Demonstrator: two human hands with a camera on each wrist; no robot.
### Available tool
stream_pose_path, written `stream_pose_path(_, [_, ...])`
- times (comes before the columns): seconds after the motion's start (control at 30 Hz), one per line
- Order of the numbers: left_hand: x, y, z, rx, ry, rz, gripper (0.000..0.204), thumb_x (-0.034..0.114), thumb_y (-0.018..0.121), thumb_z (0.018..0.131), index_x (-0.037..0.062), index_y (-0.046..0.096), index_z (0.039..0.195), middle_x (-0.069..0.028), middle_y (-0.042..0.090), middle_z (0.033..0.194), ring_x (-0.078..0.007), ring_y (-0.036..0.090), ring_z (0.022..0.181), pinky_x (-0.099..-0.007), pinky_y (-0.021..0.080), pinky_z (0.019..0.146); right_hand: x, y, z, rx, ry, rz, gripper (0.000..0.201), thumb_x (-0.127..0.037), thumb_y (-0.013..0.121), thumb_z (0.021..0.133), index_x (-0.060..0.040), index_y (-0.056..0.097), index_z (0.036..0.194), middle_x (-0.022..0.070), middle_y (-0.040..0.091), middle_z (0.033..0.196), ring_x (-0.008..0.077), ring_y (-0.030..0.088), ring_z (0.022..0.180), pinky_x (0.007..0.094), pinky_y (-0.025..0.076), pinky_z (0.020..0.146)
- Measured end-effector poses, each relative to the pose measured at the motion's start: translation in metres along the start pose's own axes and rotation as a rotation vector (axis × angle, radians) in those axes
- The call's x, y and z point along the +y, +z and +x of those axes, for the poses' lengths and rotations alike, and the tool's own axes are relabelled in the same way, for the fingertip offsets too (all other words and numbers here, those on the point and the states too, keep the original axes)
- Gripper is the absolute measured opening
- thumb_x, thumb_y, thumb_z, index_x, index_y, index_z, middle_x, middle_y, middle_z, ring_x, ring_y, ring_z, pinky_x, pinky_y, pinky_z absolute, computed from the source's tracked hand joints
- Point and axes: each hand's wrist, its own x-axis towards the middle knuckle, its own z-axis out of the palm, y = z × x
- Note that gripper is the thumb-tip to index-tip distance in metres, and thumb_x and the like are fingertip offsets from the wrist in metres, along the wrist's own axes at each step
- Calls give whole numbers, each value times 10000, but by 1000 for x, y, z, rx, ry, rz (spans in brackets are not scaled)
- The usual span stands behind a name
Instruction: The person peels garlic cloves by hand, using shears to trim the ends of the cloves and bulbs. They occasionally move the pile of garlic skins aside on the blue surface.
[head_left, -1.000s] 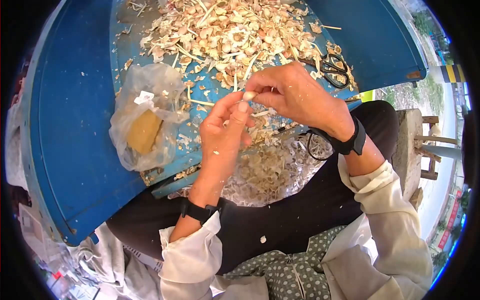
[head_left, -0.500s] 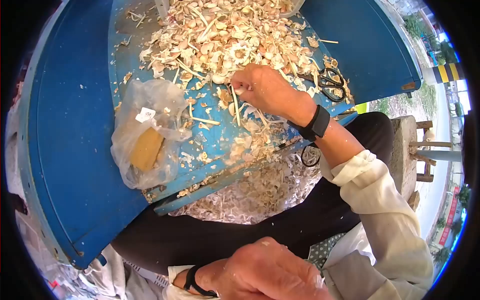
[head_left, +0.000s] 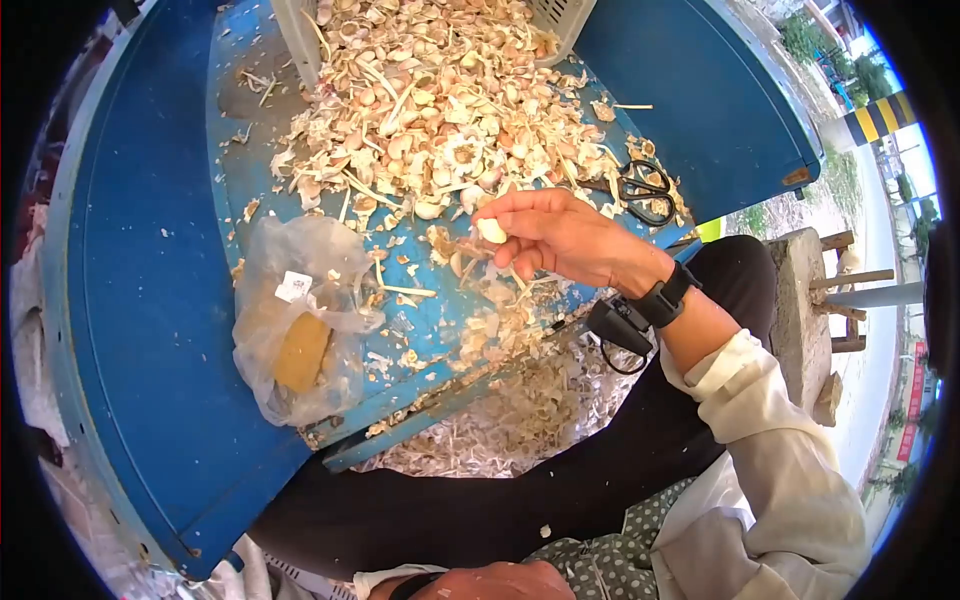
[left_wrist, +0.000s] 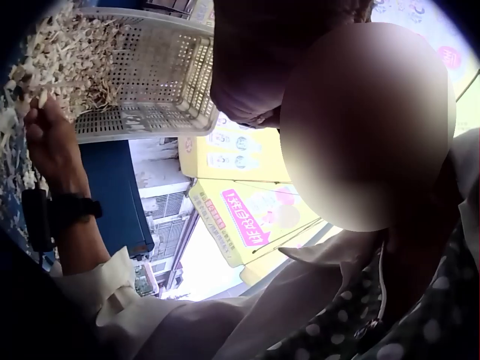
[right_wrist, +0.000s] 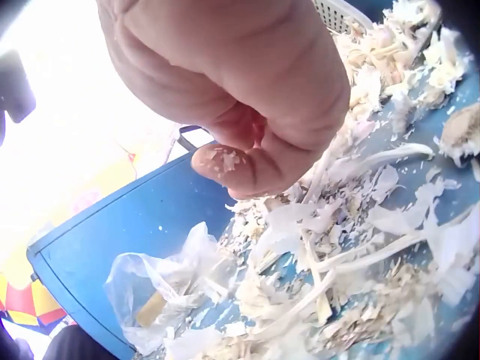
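Observation:
A pale peeled garlic clove [head_left: 491, 230] sits between the thumb and fingers of my right hand [head_left: 575, 238], just above the near edge of the garlic heap [head_left: 430, 120]. In the right wrist view the fingers [right_wrist: 285, 97] curl in, and flakes of skin stick to a fingertip; the clove is hidden there. Only the back of my left hand [head_left: 500, 582] shows, low at the bottom edge of the head view by the lap. Its fingers are out of sight, so I cannot tell what it holds.
A clear plastic bag [head_left: 290, 310] with a yellowish block lies left on the blue table [head_left: 160, 290]. Black-handled scissors [head_left: 648, 192] lie right of the heap. Behind stands a white slotted basket [left_wrist: 161, 75]. Dry skins [head_left: 500, 420] pile below the table's front edge.
My left hand has left the right hand and dropped back toward the body. The right hand dipped to the heap's edge, then rose with a pale clove showing in its fingers.

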Motion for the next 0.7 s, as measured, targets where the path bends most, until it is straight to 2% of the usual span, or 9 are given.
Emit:
stream_pose_path(0.07, [2, -2, 0, 94, 21, 61, 128, -19, 785, 687, -89, 684, 723, -203, 599, 975, -198, 635, 504, -231, 496, 432, -4, 5, -10, -84, 4, 167, 278, -84, 466, 953, 38, 535, 1193, 103, 615, 854, 133, 626, 763, 249, 542, 672])
stream_pose_path(0.17, [5, -10, 1, -213, -110, -42, 146, 11, 806, 675, -67, 690, 716, -210, 584, 1026, -182, 630, 499, -206, 466, 415, -9, 10, -26, -135, -30, 170, 268, -94, 501, 947, 38, 560, 1172, 96, 637, 886, 139, 631, 791, 257, 544, 729])
stream_pose_path(0.23, [2, 11, -5, 88, -10, 106, 165, 24, 820, 660, -63, 690, 713, -180, 613, 898, -181, 625, 486, -203, 447, 402, -15, 19, -40, -110, -78, 152, 253, -103, 585, 914, 33, 601, 1128, 73, 640, 865, 134, 630, 776, 256, 544, 701])
stream_pose_path(0.33, [-3, 0, -1, -133, 128, 86, 157, 35, 812, 676, -59, 690, 711, -135, 609, 731, -183, 616, 471, -204, 444, 405, -10, 17, -46, -103, -190, -149, 260, -90, 584, 915, 10, 600, 1155, 73, 659, 857, 114, 640, 741, 244, 553, 662])
stream_pose_path(0.47, [3, 3, 5, -110, 108, 176, 116, 23, 781, 712, -52, 693, 707, -100, 577, 613, -188, 604, 446, -221, 454, 407, -7, 12, -47, -7, -238, -133, 208, -88, 621, 889, 15, 631, 1070, 60, 641, 823, 101, 610, 720, 237, 526, 612])
stream_pose_path(0.53, [3, 3, 7, -126, -26, 87, 80, 17, 741, 754, -41, 706, 796, -103, 587, 654, -190, 629, 503, -240, 470, 420, -6, 7, -50, -13, -255, -62, 223, -112, 641, 882, 8, 632, 1069, 51, 649, 833, 93, 608, 708, 231, 522, 621])
stream_pose_path(0.6, [0, -60, -9, -547, -755, -192, 316, 214, 596, 898, -89, 614, 986, -150, 633, 819, -190, 624, 651, -271, 456, 565, -7, 7, -54, 26, -291, -86, 232, -104, 645, 877, 8, 629, 1080, 56, 657, 853, 87, 609, 700, 224, 516, 619])
stream_pose_path(0.67, [-22, -51, 15, -70, -359, 140, 322, 228, 507, 943, -17, 540, 738, -97, 521, 637, -97, 458, 442, -197, 330, 398, -10, 7, -60, 13, -321, -61, 218, -87, 658, 864, -5, 641, 1065, 52, 663, 853, 84, 611, 707, 222, 513, 631])
stream_pose_path(0.7, [-30, -65, 19, 26, -457, 67, 309, 250, 494, 944, -39, 545, 848, -99, 553, 701, -102, 483, 486, -222, 346, 429, -12, 11, -66, 13, -315, -123, 209, -80, 667, 855, -10, 648, 1051, 47, 664, 844, 84, 610, 709, 222, 511, 643])
